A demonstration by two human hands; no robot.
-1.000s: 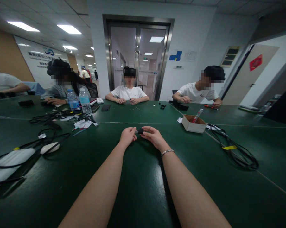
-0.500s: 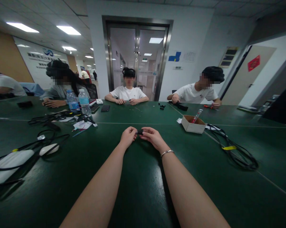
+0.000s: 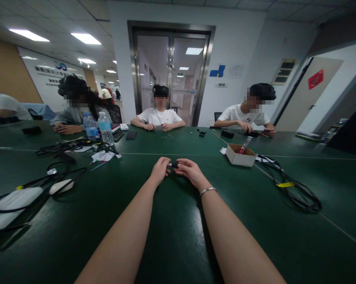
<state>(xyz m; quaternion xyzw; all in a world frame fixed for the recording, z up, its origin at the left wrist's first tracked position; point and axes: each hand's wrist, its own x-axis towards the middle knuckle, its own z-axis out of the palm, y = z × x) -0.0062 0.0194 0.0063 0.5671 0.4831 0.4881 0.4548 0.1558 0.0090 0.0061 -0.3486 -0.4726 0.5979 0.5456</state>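
Note:
Between my two hands is a small dark cylindrical object point(image 3: 173, 165), held level just above the green table point(image 3: 172, 221). A lighter, silvery part shows at its left end; its exact kind is too small to make out. My left hand point(image 3: 160, 169) pinches the left end with thumb and fingertips. From the other side my right hand point(image 3: 190, 170), with a silver bracelet at the wrist, closes its fingers round the right end. Fingertips cover both ends of the object.
At right stand an open cardboard box point(image 3: 239, 157) with a clear-and-red tube and a coiled black cable point(image 3: 299, 193). To the left are water bottles point(image 3: 106, 129), papers point(image 3: 102, 156), cables and a white mouse point(image 3: 61, 186). Several people sit across the table.
Slightly more of the silvery left part shows between my hands, which stay nearly in place. Across the table at right, a person's hand has moved right, toward their other hand.

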